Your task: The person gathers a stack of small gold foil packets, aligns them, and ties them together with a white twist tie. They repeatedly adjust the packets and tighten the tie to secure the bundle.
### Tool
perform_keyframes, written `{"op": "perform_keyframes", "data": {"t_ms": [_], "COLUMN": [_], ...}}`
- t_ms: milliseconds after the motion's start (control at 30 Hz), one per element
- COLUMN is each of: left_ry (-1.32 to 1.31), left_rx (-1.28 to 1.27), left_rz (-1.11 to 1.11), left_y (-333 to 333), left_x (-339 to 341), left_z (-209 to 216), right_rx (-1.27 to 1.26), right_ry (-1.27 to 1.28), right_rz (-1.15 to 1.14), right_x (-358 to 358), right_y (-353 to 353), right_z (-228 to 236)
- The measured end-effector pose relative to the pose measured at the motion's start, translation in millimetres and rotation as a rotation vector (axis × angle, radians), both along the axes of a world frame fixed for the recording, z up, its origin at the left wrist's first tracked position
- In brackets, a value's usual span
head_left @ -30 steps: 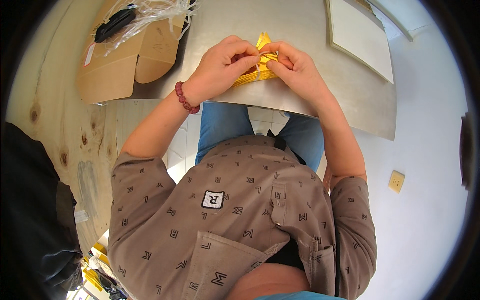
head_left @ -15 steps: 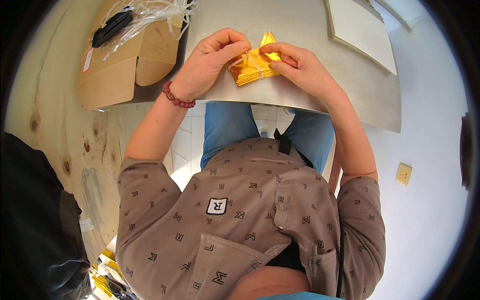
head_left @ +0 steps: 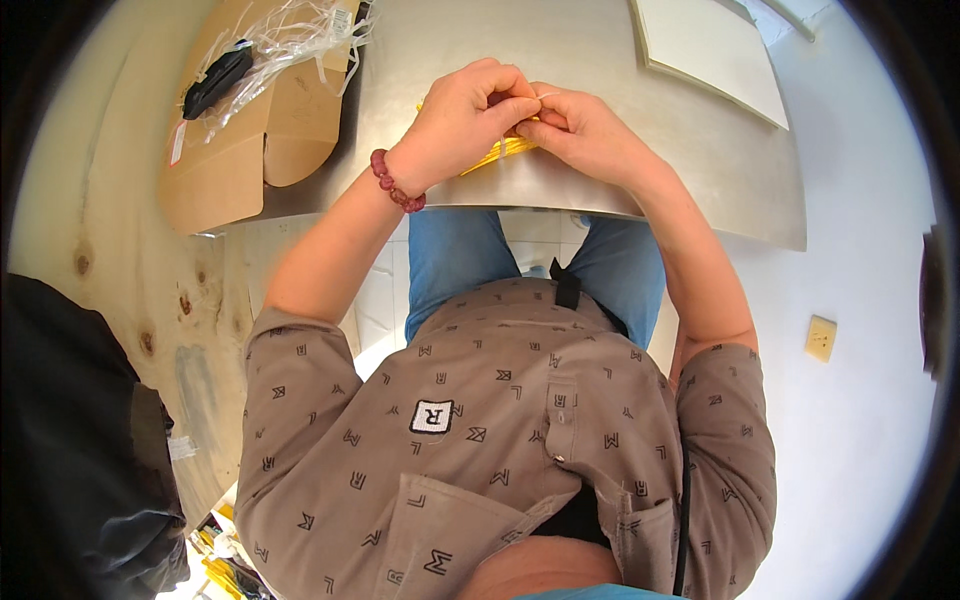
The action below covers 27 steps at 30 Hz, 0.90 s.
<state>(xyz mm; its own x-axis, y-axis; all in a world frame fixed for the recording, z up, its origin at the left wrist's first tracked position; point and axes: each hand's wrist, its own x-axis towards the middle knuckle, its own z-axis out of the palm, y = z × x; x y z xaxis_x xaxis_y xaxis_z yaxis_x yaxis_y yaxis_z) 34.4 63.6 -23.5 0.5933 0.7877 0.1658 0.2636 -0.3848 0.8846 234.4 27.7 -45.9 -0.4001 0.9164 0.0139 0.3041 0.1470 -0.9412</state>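
Note:
A stack of shiny gold foil sheets [head_left: 516, 148] lies near the front edge of the metal table, mostly covered by my hands. Around it runs a thin whitish plastic strip [head_left: 502, 151]. My left hand [head_left: 462, 122], with a dark red bead bracelet at the wrist, reaches over the stack, thumb and fingers pinched. My right hand [head_left: 583, 132] is closed in a pinch as well, its fingertips meeting those of the left. A bit of the strip shows at the fingertips of both; its exact course between them is hidden.
On the left of the metal table [head_left: 420, 50] sits an open cardboard box [head_left: 222, 185], topped by a tangle of clear plastic strips [head_left: 290, 55] and a black object [head_left: 217, 80]. A white board or pad [head_left: 712, 55] lies at the far right. Black cloth [head_left: 80, 430] hangs at the lower left.
My left hand has moved right across the gold stack, and the fingertips of both hands have come together above it. More of the stack is now covered.

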Motion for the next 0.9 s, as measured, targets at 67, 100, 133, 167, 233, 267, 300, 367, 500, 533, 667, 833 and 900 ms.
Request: {"op": "perform_keyframes", "data": {"t_ms": [67, 100, 133, 167, 233, 267, 300, 367, 500, 533, 667, 833, 900], "left_ry": [-0.038, -0.043, -0.049, -0.066, -0.101, -0.104, -0.105, -0.068, -0.042, -0.031, 0.019, -0.007, -0.002], "left_rx": [-0.001, 0.007, 0.009, 0.013, 0.003, -0.022, -0.053, -0.056, -0.206, -0.227, -0.246, -0.276, -0.271], "left_rz": [0.015, 0.011, 0.007, -0.010, -0.041, -0.068, -0.089, -0.113, -0.079, -0.066, -0.049, -0.049, -0.046], "left_y": [-2.1, -1.4, -0.7, 1.1, 4.6, 5.9, 7.1, 6.7, 3.8, 3.6, 3.4, 2.0, 1.8], "left_x": [-1.2, -2.2, -3.3, -4.0, -5.8, -6.6, -7.2, -8.7, -6.4, -5.3, -2.0, -0.1, 0.6], "left_z": [-9.7, -13.4, -16.7, -19.0, -21.2, -21.1, -20.2, -16.6, -6.7, -4.4, 0.3, 0.3, 1.2], "right_rx": [0.021, 0.031, 0.000, -0.014, -0.116, -0.151, -0.176, -0.212, -0.330, -0.414, -0.106, 0.350, 0.552], "right_ry": [-0.006, -0.008, -0.025, 0.028, 0.117, 0.106, 0.106, 0.143, 0.542, 0.677, 0.446, -0.092, -0.311], "right_rz": [0.016, 0.021, 0.011, 0.026, 0.037, 0.027, 0.032, 0.044, 0.018, -0.046, -0.214, -0.279, -0.285], "right_x": [-1.7, -1.8, -2.5, -1.8, 1.4, 2.8, 3.9, 5.6, 10.9, 13.3, 31.8, 41.7, 46.9], "right_y": [2.8, 3.4, 3.8, 3.9, 3.1, 2.7, 3.7, 3.5, 3.9, 3.4, 2.8, 10.4, 15.3], "right_z": [-1.3, -1.0, -0.5, 0.5, 3.0, 3.9, 4.4, 3.2, -4.5, -6.7, -6.5, -2.7, -3.9]}}
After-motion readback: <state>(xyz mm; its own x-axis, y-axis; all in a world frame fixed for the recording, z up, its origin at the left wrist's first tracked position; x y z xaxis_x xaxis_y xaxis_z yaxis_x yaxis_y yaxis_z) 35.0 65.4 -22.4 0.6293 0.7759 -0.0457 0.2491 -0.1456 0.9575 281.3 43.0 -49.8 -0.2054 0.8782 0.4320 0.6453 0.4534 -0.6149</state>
